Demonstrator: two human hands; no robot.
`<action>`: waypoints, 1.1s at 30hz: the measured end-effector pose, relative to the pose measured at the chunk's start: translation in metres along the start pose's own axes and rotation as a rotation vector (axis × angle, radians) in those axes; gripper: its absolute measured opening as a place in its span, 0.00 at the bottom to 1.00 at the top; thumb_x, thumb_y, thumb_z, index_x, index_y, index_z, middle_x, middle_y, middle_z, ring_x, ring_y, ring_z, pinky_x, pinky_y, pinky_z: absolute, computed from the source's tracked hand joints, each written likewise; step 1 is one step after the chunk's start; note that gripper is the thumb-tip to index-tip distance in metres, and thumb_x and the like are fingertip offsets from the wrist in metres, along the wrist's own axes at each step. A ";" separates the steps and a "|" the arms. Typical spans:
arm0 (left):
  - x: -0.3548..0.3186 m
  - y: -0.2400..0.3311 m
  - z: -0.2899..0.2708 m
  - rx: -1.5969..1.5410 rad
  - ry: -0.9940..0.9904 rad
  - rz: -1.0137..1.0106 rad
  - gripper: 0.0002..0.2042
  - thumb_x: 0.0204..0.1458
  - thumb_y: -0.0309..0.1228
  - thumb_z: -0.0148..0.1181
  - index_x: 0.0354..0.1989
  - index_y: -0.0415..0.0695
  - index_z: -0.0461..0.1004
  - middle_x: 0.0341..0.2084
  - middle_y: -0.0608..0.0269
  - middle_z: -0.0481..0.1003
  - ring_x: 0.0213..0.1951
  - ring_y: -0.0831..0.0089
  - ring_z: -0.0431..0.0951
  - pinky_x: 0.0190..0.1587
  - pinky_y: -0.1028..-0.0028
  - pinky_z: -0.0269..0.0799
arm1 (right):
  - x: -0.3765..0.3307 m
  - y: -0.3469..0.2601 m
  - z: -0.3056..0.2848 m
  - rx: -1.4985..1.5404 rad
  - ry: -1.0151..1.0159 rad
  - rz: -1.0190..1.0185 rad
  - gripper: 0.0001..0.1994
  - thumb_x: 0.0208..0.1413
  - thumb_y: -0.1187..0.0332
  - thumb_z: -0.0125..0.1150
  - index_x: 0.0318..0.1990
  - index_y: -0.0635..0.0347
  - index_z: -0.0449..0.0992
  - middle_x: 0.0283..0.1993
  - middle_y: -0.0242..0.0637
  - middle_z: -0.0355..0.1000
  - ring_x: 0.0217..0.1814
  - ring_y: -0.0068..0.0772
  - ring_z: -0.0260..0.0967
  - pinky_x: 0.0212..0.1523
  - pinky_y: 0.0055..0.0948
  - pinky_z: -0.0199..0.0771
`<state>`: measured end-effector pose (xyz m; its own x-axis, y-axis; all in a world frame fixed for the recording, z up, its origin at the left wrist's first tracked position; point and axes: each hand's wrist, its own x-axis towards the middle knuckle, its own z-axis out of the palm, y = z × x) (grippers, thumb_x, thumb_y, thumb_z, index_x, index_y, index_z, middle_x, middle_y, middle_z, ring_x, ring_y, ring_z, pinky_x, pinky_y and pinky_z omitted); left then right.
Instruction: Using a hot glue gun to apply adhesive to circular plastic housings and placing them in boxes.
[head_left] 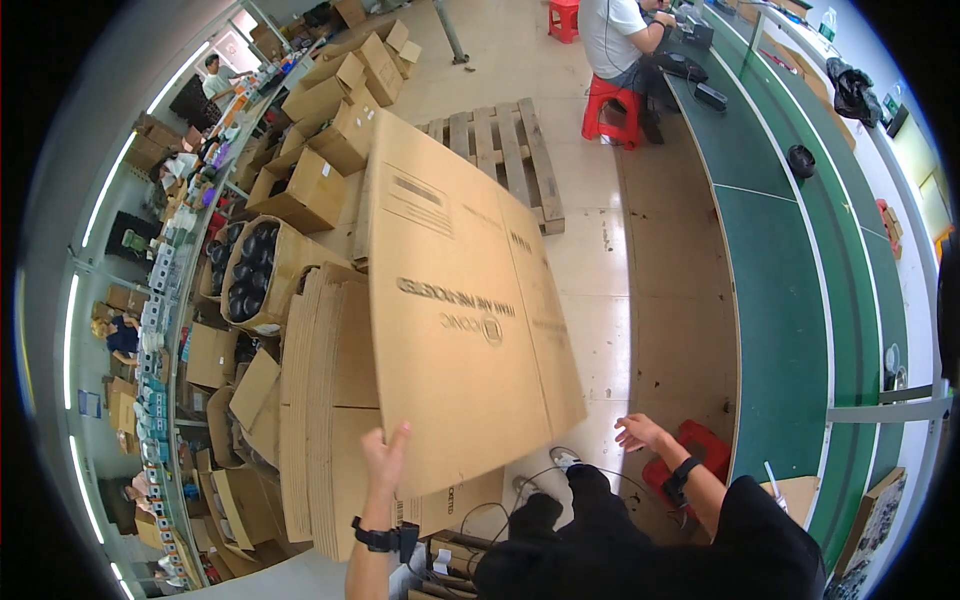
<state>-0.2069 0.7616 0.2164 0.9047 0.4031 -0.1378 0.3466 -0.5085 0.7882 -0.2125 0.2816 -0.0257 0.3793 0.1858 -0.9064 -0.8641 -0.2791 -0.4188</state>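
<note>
One flattened cardboard box [460,300] stands lifted off the stack of flat cartons [320,400], its lower edge gripped by the left hand [385,455], fingers closed on it. The right hand [640,432] hangs open and empty, well apart to the right. By my judgement, the sheet is picked but not yet unfolded; the stack below the left hand remains.

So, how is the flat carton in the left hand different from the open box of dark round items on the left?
The flat carton is folded flat, tilted up and held at its lower edge by the left hand. The open box is unfolded, rests low among other boxes and holds dark round items; the flat carton holds nothing. Both are brown cardboard.
</note>
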 end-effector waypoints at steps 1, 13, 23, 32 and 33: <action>0.011 0.016 -0.002 -0.096 0.030 -0.023 0.17 0.54 0.32 0.65 0.16 0.41 0.69 0.15 0.74 0.68 0.20 0.87 0.63 0.19 0.75 0.57 | 0.008 0.013 -0.002 0.101 -0.080 0.017 0.34 0.60 0.45 0.51 0.64 0.61 0.61 0.58 0.59 0.67 0.47 0.50 0.75 0.46 0.49 0.79; 0.123 0.032 -0.040 -0.434 -0.144 -0.181 0.11 0.58 0.32 0.60 0.39 0.34 0.77 0.30 0.60 0.79 0.28 0.76 0.78 0.30 0.75 0.73 | 0.049 -0.206 -0.097 1.252 0.203 -0.806 0.44 0.54 0.40 0.59 0.68 0.63 0.52 0.68 0.49 0.56 0.70 0.49 0.56 0.68 0.52 0.57; 0.367 -0.038 0.031 -0.635 -0.250 -0.376 0.11 0.57 0.33 0.61 0.35 0.36 0.78 0.27 0.66 0.77 0.28 0.80 0.76 0.30 0.77 0.71 | 0.081 -0.378 -0.138 1.137 0.481 -0.836 0.27 0.55 0.71 0.55 0.62 0.70 0.60 0.59 0.51 0.67 0.62 0.48 0.66 0.64 0.43 0.67; 0.690 -0.078 0.015 -0.341 -0.205 -0.184 0.12 0.58 0.35 0.59 0.40 0.37 0.79 0.33 0.67 0.79 0.33 0.79 0.76 0.36 0.75 0.72 | 0.261 -0.604 -0.093 1.158 0.387 -0.691 0.23 0.57 0.68 0.59 0.59 0.66 0.66 0.58 0.42 0.70 0.59 0.41 0.67 0.61 0.43 0.68; 0.738 -0.088 0.018 -0.334 -0.173 -0.119 0.15 0.59 0.35 0.59 0.47 0.37 0.76 0.38 0.66 0.78 0.37 0.79 0.76 0.40 0.76 0.72 | 0.294 -0.636 -0.089 1.111 0.328 -0.727 0.23 0.57 0.69 0.59 0.59 0.64 0.66 0.57 0.41 0.70 0.60 0.41 0.67 0.62 0.43 0.67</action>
<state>0.4347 1.0898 0.0342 0.9013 0.2960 -0.3162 0.3775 -0.1789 0.9086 0.4779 0.4298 -0.0303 0.7836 -0.3090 -0.5390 -0.1868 0.7103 -0.6787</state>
